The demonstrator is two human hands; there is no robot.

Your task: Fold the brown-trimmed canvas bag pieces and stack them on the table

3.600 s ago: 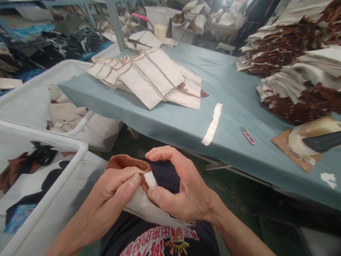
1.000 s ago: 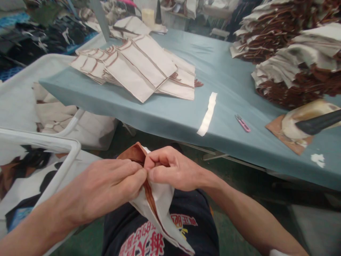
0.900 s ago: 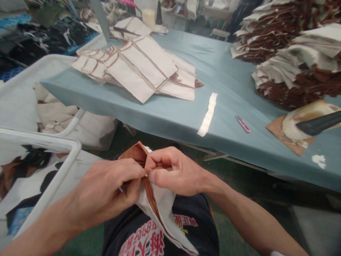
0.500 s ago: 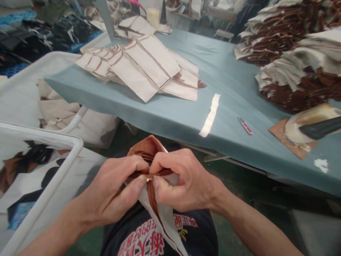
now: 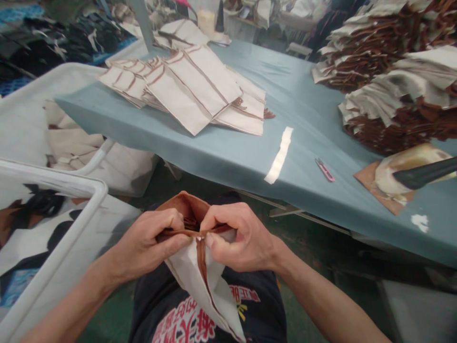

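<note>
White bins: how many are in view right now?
2. The near bin is beside the left hand, which pinches the fabric pouch with the right hand; the far bin sits behind it, by the table corner. Others may be hidden.

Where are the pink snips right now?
Head view: the pink snips lie on the blue-grey table, right of centre, between the white strip and the brown-backed piece to their right.
</note>
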